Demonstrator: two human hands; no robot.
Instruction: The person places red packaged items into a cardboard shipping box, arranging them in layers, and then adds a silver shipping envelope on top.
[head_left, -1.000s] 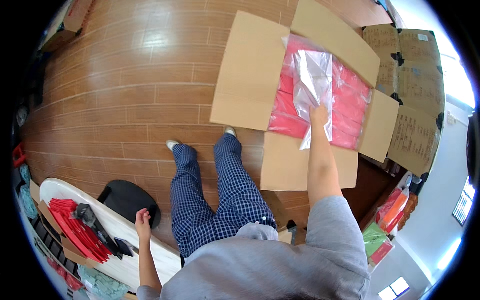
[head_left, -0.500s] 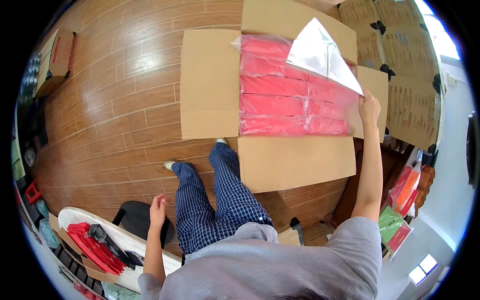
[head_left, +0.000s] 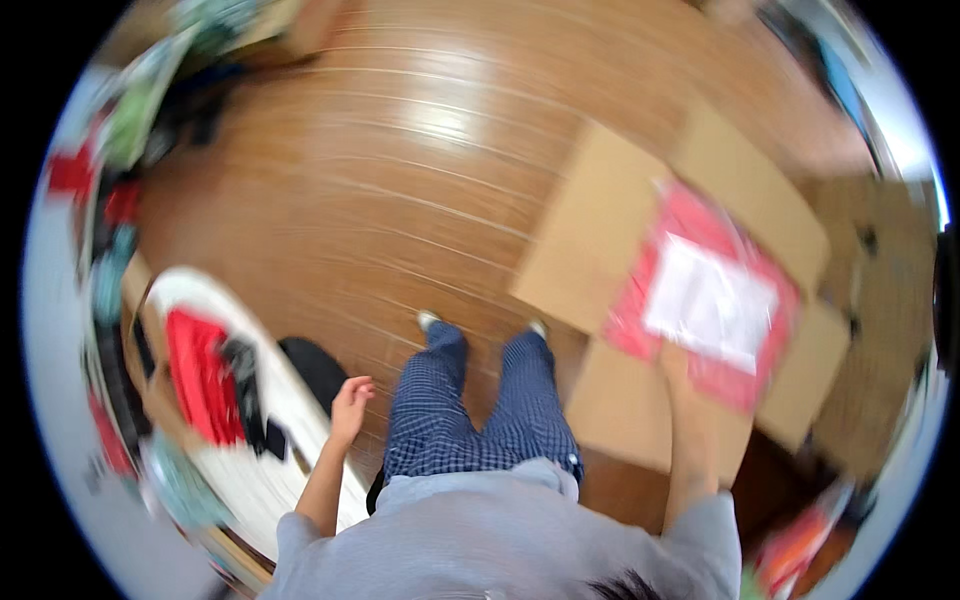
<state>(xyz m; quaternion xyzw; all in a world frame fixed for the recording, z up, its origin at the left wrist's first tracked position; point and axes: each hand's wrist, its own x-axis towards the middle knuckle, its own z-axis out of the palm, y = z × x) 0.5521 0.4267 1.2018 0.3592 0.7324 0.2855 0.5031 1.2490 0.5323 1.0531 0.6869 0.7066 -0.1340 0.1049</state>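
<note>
My right hand (head_left: 676,358) is at the near edge of a flat white sheet (head_left: 705,300), which it seems to pinch, though motion blurs the fingers. Under the sheet, pink-red packages in clear plastic (head_left: 640,290) fill an open cardboard box (head_left: 590,230) with its flaps spread out. Whether the sheet rests on the packages or hovers just above them I cannot tell. My left hand (head_left: 350,408) hangs free beside the white table, fingers loosely bent and apart, holding nothing.
To my left, a white table (head_left: 250,490) bears red folded items (head_left: 200,375) and a black bundle (head_left: 243,380). A black stool seat (head_left: 315,370) is tucked beside it. Stacked cartons (head_left: 880,330) stand beyond the box on the right. Wooden flooring (head_left: 400,180) stretches ahead.
The view has swung left, so the box now appears farther right and tilted. My right hand has moved with the sheet from the box's right side toward its near left part.
</note>
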